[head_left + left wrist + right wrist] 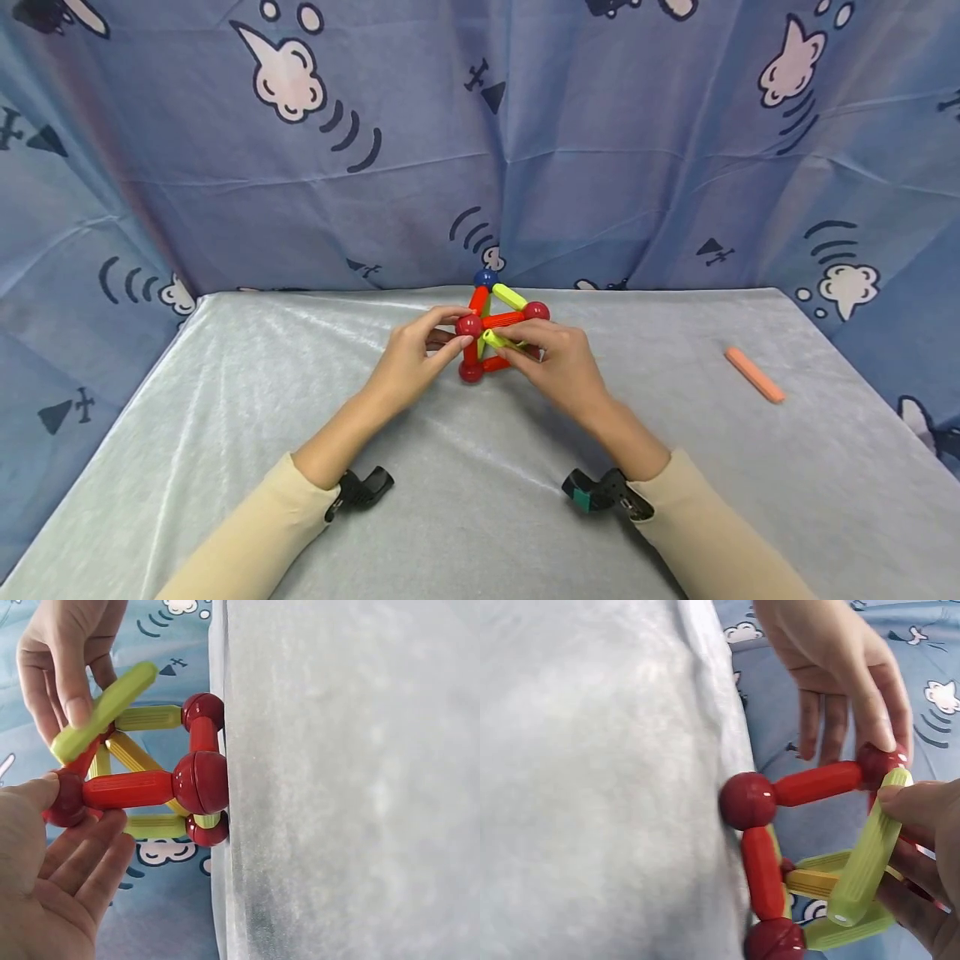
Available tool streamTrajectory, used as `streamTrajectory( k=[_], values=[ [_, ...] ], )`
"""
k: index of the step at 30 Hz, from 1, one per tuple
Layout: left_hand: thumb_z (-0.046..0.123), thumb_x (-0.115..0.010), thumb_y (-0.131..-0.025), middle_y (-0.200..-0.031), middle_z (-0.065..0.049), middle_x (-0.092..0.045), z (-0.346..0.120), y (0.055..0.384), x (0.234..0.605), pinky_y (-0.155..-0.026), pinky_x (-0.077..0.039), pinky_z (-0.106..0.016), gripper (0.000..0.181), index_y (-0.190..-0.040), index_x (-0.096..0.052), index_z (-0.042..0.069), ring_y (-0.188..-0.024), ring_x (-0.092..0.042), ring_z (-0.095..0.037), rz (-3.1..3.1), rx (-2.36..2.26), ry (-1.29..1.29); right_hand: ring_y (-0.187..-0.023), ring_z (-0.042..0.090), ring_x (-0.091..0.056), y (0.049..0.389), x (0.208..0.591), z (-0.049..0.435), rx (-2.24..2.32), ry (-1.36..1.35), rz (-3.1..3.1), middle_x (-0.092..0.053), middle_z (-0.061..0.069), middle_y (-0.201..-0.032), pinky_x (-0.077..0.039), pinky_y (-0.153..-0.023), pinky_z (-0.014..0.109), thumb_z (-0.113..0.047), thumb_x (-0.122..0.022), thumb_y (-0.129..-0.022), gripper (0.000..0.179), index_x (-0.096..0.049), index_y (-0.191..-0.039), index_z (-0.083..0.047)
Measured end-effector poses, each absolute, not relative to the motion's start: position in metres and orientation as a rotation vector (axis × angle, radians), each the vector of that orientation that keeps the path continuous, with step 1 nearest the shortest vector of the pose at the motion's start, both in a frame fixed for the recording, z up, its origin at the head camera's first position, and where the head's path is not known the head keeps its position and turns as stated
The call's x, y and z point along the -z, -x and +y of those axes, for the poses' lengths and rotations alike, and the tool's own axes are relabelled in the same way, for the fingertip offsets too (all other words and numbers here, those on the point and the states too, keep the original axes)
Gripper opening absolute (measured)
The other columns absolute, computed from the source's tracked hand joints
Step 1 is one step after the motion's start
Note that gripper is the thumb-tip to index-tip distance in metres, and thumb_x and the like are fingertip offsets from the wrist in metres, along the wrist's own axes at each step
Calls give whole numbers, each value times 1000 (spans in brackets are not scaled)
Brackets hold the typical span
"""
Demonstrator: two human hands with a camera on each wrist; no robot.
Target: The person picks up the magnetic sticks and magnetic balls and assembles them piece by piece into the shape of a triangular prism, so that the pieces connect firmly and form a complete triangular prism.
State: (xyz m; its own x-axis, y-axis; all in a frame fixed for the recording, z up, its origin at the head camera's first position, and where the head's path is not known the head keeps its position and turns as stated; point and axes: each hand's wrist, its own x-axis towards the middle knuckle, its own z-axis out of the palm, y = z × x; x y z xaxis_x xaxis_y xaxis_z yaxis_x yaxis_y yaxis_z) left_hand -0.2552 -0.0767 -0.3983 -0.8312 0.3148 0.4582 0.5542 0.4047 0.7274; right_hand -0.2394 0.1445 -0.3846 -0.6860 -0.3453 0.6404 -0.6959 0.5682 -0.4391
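A frame of magnetic rods and balls stands on the table, with a blue ball [486, 278] at its top. My left hand [411, 354] holds the red ball [469, 326] at the frame's near upper left corner between thumb and fingers. My right hand [562, 358] pinches a loose yellow-green rod [866, 855], one end close to that ball; whether they touch I cannot tell. Below, a red rod [129, 789] runs from the held ball to a lower red ball [201, 782]. Another red ball [536, 311] sits at the upper right, partly behind my right hand.
One orange rod [754, 375] lies alone on the right side of the pale tablecloth [480, 517]. Behind the table hangs a blue patterned curtain [585, 192], which also covers both sides.
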Motion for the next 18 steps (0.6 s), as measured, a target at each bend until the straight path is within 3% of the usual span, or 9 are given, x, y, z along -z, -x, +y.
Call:
streamTrajectory(
  k=[5,9,13,16,18],
  values=[
    [18,-71,-96,-119,-9,-74,-75,255,398,-84,-62,-29,35,-130,-64,12,-94,-76,-19,-2427,1382,757,-83,20,-72,239,393,140,-934,-811,-2298,-79,9,-97,-60,-68,33,-3,-85,-77,27,-80,-104,-4],
    [18,-70,-96,-119,-9,-73,-75,255,398,-85,-62,-29,35,-130,-64,12,-96,-75,-20,-2438,1377,751,-85,19,-73,240,397,138,-931,-784,-2302,-79,8,-98,-61,-69,33,-5,-85,-79,26,-80,-104,-5],
    [18,-70,-96,-119,-9,-73,-75,255,398,-86,-62,-30,35,-130,-64,12,-97,-75,-20,-2441,1386,746,-75,18,-69,244,398,143,-933,-820,-2245,-78,8,-91,-58,-64,31,-6,-87,-77,24,-79,-99,-5],
    [18,-70,-96,-119,-9,-73,-76,255,398,-86,-62,-31,35,-130,-64,12,-97,-75,-20,-2441,1391,745,-64,18,-63,249,392,156,-959,-788,-2119,-74,9,-77,-54,-61,21,-6,-89,-73,19,-76,-87,-3],
    [19,-70,-96,-119,-9,-73,-76,255,398,-86,-62,-31,36,-130,-64,12,-97,-75,-19,-2443,1388,746,-64,20,-61,253,388,167,-1033,-685,-2091,-70,11,-76,-52,-63,17,-10,-91,-73,25,-73,-89,-1]
  ],
)
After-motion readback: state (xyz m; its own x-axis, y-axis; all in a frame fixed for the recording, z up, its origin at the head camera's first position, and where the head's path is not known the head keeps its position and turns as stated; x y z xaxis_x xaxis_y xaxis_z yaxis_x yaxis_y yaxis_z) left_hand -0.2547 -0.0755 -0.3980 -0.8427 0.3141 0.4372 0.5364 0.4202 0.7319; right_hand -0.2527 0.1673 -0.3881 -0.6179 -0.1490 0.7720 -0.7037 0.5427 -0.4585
